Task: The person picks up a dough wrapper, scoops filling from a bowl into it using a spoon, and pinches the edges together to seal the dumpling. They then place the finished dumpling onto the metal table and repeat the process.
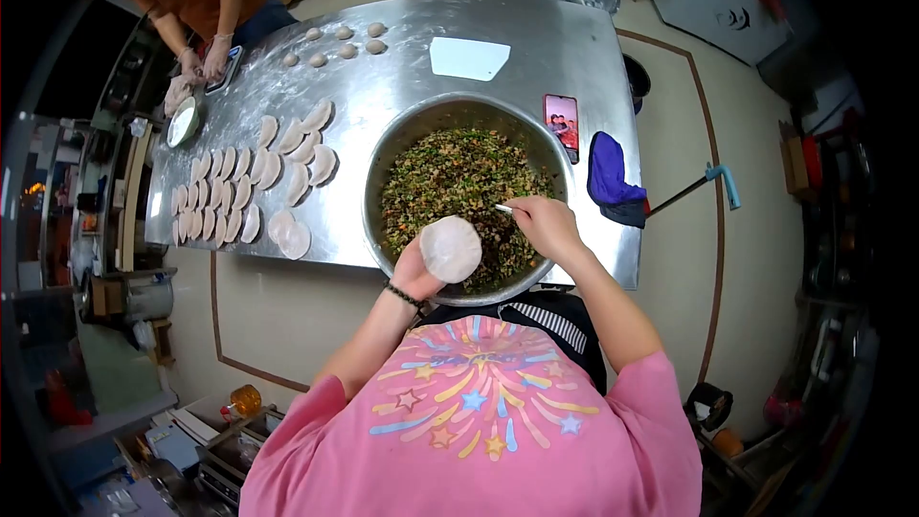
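Observation:
A round dumpling wrapper (452, 247) lies across the palm and fingers of my left hand (414, 274), held over the near side of a big metal bowl (374, 215). My right hand (546, 228) grips a spoon, with a bit of its pale handle (504, 208) showing; its other end is hidden. Chopped green and brown filling (459, 168) fills much of the bowl. To the left, folded dumplings (228, 165) lie in rows, with flat wrappers (295, 241) near the table's front edge.
On the metal table (383, 77) are small dough balls (345, 33), a white scraper (469, 58), a phone (562, 124) and a purple cloth item (613, 172). At the far left, a co-worker's gloved hands (201, 69) are near a white bowl (183, 122).

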Tool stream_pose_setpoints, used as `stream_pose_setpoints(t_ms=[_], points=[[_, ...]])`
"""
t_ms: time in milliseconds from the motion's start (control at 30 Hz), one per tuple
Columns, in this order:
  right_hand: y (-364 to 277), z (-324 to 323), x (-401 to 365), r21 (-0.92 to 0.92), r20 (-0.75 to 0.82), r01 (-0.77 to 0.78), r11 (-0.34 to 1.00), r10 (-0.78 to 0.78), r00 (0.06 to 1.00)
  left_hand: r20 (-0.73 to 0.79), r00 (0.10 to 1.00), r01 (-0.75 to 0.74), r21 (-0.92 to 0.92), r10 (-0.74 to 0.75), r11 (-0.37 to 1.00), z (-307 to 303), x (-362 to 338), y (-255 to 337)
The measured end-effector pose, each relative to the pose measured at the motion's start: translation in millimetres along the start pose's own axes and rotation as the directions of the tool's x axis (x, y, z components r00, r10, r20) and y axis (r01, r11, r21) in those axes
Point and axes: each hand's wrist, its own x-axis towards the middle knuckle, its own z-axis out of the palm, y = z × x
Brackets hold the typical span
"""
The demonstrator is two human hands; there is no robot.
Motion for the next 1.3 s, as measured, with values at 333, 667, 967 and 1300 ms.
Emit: stream_pose_setpoints(t_ms=[333, 667, 967, 1300], points=[[-5.8, -2.2, -17.5, -0.116, -0.263, 0.443, 0.889, -0.457, 0.85, 0.149, 0.988, 0.026, 0.02, -0.029, 0.999, 56.1, 16.6, 13.1], [-25.0, -27.5, -28.2, -0.08, -0.26, 0.511, 0.856, -0.512, 0.819, 0.237, 0.971, 0.023, 0.043, -0.033, 0.999, 52.9, 14.4, 19.9], [-19.0, -52.3, -38.1, -0.481, -0.218, 0.471, 0.739, -0.622, 0.752, 0.145, 0.987, -0.084, 0.077, 0.072, 0.993, 52.0, 8.4, 21.8], [-17.5, -39.6, -45.2, -0.218, -0.345, 0.46, 0.861, -0.509, 0.789, 0.161, 0.987, -0.029, 0.124, 0.009, 0.992, 53.7, 8.6, 12.2]])
